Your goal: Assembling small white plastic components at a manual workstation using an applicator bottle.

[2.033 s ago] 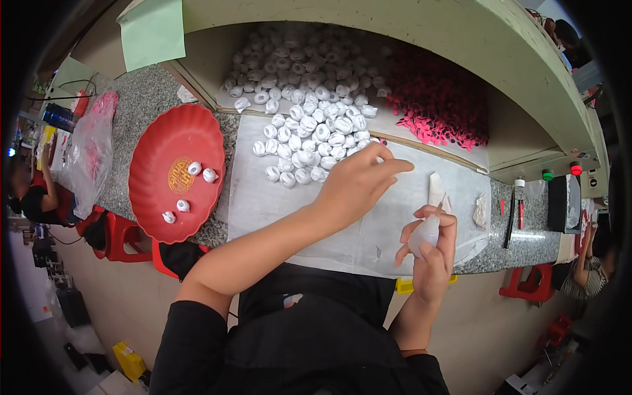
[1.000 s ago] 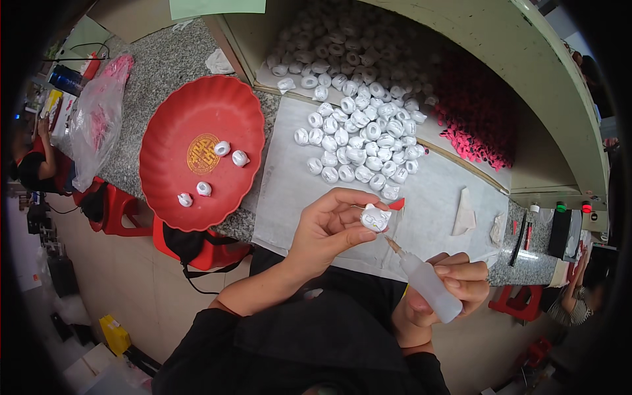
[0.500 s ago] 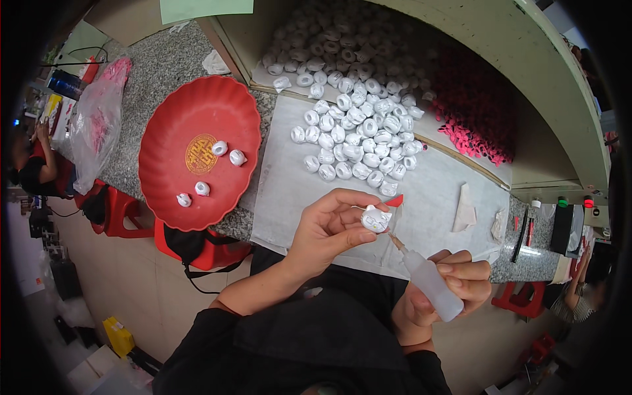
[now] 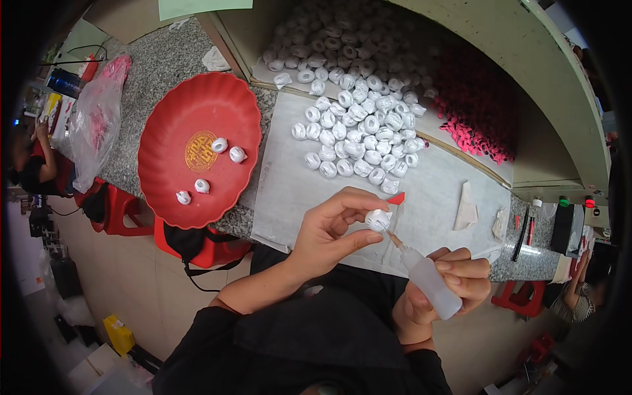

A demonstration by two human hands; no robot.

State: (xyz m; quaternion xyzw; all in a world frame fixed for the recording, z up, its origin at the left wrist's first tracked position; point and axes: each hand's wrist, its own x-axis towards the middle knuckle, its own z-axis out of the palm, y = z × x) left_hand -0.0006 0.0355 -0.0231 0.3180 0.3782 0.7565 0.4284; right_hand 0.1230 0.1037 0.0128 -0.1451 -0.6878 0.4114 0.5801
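Between the thumb and fingers of my left hand (image 4: pixel 329 227) is a small white cat-head piece (image 4: pixel 378 220) with pointed ears. My right hand (image 4: pixel 466 280) grips a translucent white squeeze bottle (image 4: pixel 426 280), tilted so its narrow nozzle points up and left. The nozzle's thin tip meets the lower side of the cat-head piece; whether it touches or goes in, I cannot tell. Beyond my hands, a heap of similar white pieces (image 4: pixel 365 131) lies on a white sheet (image 4: pixel 283 197). A small red pointed scrap (image 4: pixel 396 198) lies just behind the held piece.
At the left, a red scalloped tray (image 4: pixel 164 118) with a gold emblem holds several white pieces. Small pink parts (image 4: pixel 471 135) are piled under a pale green shelf (image 4: pixel 553 72). A crumpled tissue (image 4: pixel 466 207) lies on the sheet's right. Other people sit at both far sides.
My left hand has turned the cat-head piece, so its painted face no longer shows. The nozzle tip, formerly just below the piece, now meets it. My right hand has barely moved.
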